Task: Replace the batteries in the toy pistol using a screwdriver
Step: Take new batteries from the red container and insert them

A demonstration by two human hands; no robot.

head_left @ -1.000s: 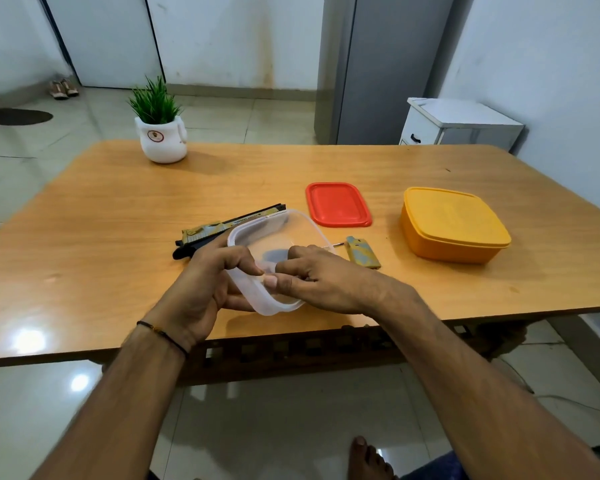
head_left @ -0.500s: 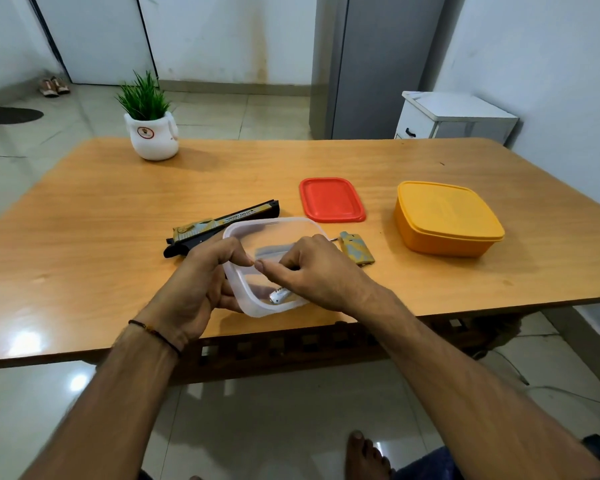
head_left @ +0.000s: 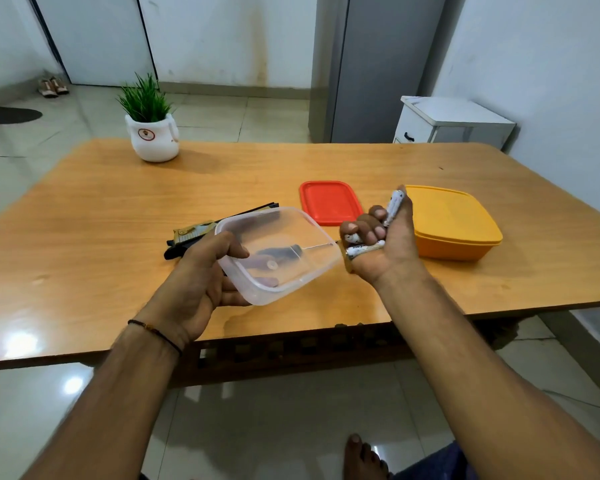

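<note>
My left hand (head_left: 201,285) grips a clear plastic container (head_left: 284,278) by its near left edge and holds it tilted above the table. My right hand (head_left: 385,237), palm up beside the container, curls its fingers round white batteries (head_left: 364,250); one stands up by the thumb. The toy pistol (head_left: 194,233), black with a gold slide, lies on the table behind the container, mostly hidden by it. Through the container's clear bottom I see a screwdriver (head_left: 281,252) with a dark handle lying on the table.
A red lid (head_left: 329,202) lies flat beyond the container. A closed yellow box (head_left: 454,226) stands to the right of my right hand. A white pot with a green plant (head_left: 151,133) sits at the far left of the wooden table (head_left: 84,258).
My right hand has come out of the container with the batteries and turned palm up to the right. My left hand has lifted and tilted the container.
</note>
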